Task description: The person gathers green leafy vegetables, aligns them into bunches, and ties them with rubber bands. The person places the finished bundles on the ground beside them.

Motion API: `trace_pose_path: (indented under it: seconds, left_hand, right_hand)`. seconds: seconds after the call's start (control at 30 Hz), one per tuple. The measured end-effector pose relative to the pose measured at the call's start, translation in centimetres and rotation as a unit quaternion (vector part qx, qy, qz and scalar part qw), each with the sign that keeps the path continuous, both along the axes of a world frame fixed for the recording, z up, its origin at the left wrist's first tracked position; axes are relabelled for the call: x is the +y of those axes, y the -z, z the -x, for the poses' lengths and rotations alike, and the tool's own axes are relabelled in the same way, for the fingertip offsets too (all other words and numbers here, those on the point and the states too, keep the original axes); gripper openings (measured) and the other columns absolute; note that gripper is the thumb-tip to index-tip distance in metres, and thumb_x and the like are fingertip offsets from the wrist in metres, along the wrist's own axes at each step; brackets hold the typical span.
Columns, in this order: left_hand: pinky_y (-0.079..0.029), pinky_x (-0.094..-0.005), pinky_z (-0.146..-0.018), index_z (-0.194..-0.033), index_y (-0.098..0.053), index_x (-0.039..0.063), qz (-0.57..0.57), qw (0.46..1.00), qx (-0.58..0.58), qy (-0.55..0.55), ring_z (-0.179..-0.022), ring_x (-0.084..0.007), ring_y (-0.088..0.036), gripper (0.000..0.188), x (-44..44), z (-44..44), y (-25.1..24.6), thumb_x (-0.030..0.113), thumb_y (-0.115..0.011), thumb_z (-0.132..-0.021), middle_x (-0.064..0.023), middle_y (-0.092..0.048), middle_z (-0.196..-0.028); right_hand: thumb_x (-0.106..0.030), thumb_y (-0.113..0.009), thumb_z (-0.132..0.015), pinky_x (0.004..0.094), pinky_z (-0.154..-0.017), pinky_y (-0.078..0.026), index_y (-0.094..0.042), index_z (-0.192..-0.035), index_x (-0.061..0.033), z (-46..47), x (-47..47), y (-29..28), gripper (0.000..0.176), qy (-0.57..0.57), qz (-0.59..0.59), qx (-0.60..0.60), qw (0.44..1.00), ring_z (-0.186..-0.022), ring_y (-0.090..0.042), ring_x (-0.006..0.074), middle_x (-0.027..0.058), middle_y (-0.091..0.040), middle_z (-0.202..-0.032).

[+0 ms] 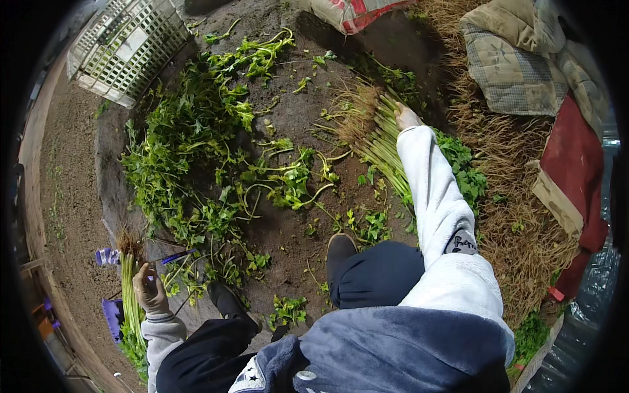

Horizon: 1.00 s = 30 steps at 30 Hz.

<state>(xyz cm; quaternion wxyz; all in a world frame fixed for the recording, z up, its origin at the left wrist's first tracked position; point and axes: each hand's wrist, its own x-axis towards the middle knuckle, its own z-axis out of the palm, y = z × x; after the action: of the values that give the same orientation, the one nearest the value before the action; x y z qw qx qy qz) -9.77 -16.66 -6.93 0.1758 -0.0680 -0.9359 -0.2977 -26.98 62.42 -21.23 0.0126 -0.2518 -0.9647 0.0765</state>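
Observation:
At the far left, my left hand (150,290) is beside a bundle of celery (128,282) with its brown roots pointing away from me. The fingers are curled close to the stalks; whether they grip anything is hidden. My right arm reaches forward to a heap of celery stalks (385,140) on the ground. There my right hand (407,117) has its fingers closed around stalks at the heap's right side, just below the roots. The heap's leaves (459,164) show to the right of my sleeve. Purple strips (108,256) and a purple panel (113,319) lie by the bundle.
Loose celery leaves and trimmings (182,147) cover the ground ahead and left. A white plastic crate (130,49) stands at the upper left. Along the right runs a bank of rooted celery (511,196), partly under a quilted blanket (513,69). A red-and-white sack (339,12) sits at the top.

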Motion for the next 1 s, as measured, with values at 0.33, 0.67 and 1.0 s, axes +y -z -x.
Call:
trace_pose_path:
  seconds: [0.33,0.67,1.0]
  left_hand:
    - [-0.028,-0.0202,-0.051,-0.113,-0.062,0.008,0.001,0.999,-0.015,-0.038,-0.057,-0.0043,-0.034,0.040,0.9,0.8,0.0,-0.010,-0.061,-0.078,0.0032,-0.054,-0.081]
    - [-0.048,-0.0299,-0.075,-0.117,-0.060,0.007,0.024,1.000,-0.019,-0.004,-0.081,-0.0199,-0.059,0.047,0.2,0.5,-0.6,-0.009,-0.062,-0.072,-0.0065,-0.060,-0.089]
    - [-0.050,-0.0285,-0.080,-0.122,-0.056,0.009,-0.065,0.978,-0.174,0.091,-0.093,-0.0164,-0.061,0.046,-2.5,2.3,-2.0,0.009,-0.071,-0.079,-0.0059,-0.064,-0.104]
  right_hand:
    - [-0.036,-0.071,-0.080,0.0361,-0.078,-0.046,-0.060,-0.102,-0.0098,2.2,1.0,-2.3,0.036,-0.022,0.149,-0.109,0.983,-0.087,-0.061,0.0271,0.0116,-0.066,-0.094]
    - [-0.034,-0.068,-0.088,0.0321,-0.077,-0.048,-0.058,-0.112,-0.0077,-6.3,3.6,-5.8,0.037,-0.001,0.209,0.300,0.931,-0.083,-0.061,0.0200,0.0074,-0.064,-0.092]
    - [-0.014,-0.062,-0.092,0.0310,-0.084,-0.051,-0.063,-0.101,-0.0002,-16.4,-3.0,-39.5,0.017,-0.202,0.284,0.582,0.735,-0.091,-0.065,0.0179,0.0097,-0.068,-0.095]
